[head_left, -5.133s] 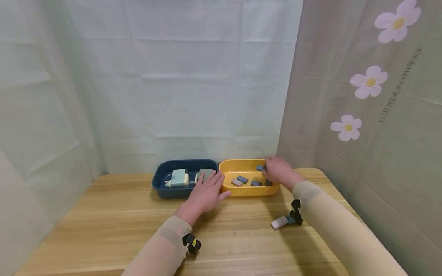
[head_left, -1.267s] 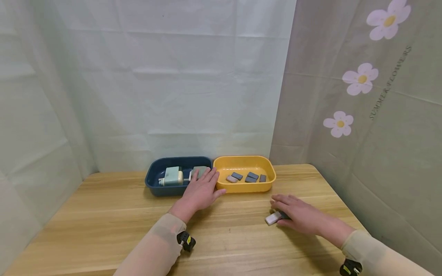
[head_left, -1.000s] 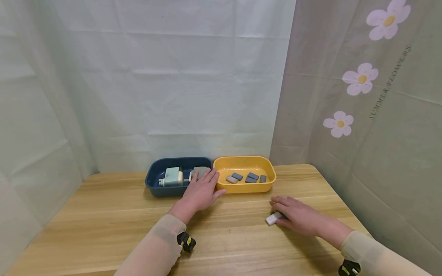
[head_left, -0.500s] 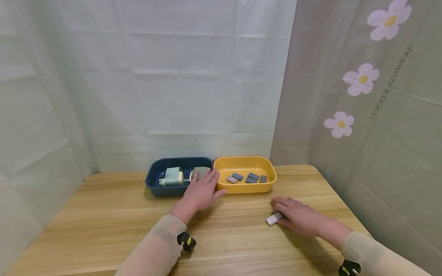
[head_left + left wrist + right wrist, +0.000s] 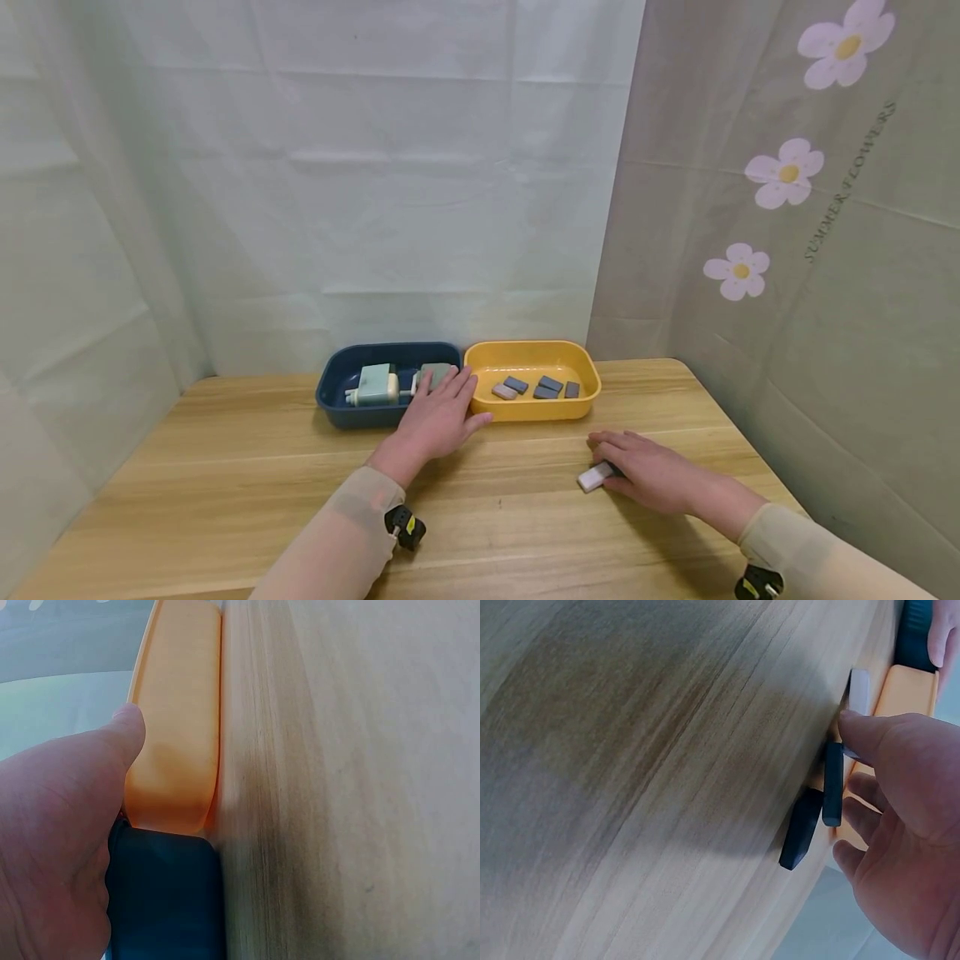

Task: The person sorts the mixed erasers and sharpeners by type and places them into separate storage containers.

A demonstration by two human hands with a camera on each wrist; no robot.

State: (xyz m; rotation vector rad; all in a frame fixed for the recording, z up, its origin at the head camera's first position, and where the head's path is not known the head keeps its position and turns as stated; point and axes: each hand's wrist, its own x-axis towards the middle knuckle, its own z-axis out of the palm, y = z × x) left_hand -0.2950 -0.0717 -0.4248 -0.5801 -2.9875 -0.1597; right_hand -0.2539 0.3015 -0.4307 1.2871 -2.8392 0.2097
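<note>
My left hand (image 5: 435,421) lies with straight fingers over the meeting rims of the navy tray (image 5: 352,419) and the yellow tray (image 5: 525,412). On the wooden table to the right, my right hand (image 5: 648,471) bends over a row of small flat rectangular blocks. Its thumb and fingers pinch a pale block (image 5: 860,688), whose near end is covered by the thumb. Two dark blue-grey blocks, one (image 5: 832,784) beside the fingers and another (image 5: 801,829) beyond it, lie in line with the pale one. In the head view the hand mostly hides them.
Inside the yellow tray lie several dark blocks (image 5: 551,383) and a pinkish-grey block (image 5: 504,391). The navy tray holds a pale green pump bottle (image 5: 373,385) and a grey-green bottle (image 5: 435,375), partly behind my left fingers. A pale curtain (image 5: 375,208) hangs behind the table.
Earlier my right hand was inside the yellow tray with a dark block; it has left that block there and come back to the blocks on the table. The left hand stays put.
</note>
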